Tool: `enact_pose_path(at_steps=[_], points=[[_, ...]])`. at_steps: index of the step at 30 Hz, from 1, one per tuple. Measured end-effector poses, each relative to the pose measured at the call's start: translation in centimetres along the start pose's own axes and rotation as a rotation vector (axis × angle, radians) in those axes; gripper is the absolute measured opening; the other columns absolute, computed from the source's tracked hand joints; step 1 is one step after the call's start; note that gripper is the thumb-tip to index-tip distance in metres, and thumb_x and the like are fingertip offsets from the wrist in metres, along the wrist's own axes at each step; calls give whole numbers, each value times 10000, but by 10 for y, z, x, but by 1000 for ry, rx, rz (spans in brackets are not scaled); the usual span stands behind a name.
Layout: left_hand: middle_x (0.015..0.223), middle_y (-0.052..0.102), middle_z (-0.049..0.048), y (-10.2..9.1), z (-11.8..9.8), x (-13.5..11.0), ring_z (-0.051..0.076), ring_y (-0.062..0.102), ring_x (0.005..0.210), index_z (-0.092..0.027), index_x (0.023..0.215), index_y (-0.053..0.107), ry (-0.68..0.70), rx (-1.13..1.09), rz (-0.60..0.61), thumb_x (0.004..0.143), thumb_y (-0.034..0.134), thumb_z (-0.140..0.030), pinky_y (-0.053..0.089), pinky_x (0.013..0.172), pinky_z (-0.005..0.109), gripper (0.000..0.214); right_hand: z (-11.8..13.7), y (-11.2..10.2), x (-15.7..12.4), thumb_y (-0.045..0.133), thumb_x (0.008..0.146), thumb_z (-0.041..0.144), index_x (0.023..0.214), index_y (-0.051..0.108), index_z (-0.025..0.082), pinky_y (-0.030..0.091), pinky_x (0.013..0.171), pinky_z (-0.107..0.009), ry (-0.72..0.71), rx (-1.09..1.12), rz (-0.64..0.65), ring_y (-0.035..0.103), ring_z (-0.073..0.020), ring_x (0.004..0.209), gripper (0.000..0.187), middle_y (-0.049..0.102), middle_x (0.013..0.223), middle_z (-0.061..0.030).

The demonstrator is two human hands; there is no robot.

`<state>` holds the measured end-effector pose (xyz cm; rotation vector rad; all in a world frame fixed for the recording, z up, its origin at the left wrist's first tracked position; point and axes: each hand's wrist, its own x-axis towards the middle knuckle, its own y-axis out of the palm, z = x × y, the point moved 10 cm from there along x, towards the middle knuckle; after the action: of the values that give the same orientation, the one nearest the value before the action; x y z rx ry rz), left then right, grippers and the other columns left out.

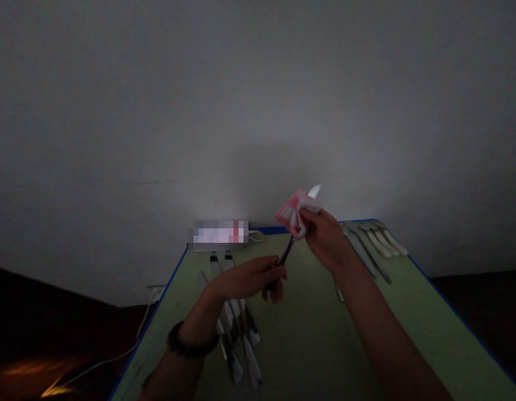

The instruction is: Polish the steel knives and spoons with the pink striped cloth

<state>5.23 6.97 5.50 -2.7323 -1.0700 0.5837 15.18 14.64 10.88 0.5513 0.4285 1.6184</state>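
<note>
My left hand is closed around the dark handle of a knife held up over the green table. The knife's pale blade tip pokes out above a pink and white cloth. My right hand pinches that cloth, wrapped round the blade. A dark band sits on my left wrist.
Several knives lie in a row on the table under my left forearm. More cutlery with pale handles lies at the far right corner. A blurred-out box stands at the table's far edge by the white wall. A white cable runs off the left.
</note>
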Motion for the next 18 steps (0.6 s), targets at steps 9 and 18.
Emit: enact_pose_path(at_steps=[9,18], points=[[563,496,-33,-18,-4,-9,99,460,494,-166,795,514,-92,221,-137,930,265,-496,371,493,231,435,-13,3,-11,614,735,260,707,548,197,446,614,-269,56,225,-63,500,-109,625,96,554,689,30],[473,515,-35,-8,5,-4,112,518,435,-183,686,484,-196,410,-153,890,351,-509,338,459,234,407,-28,6,-17,571,763,299,786,551,196,374,449,-205,160,202,-85,555,-117,597,107,620,682,-12]])
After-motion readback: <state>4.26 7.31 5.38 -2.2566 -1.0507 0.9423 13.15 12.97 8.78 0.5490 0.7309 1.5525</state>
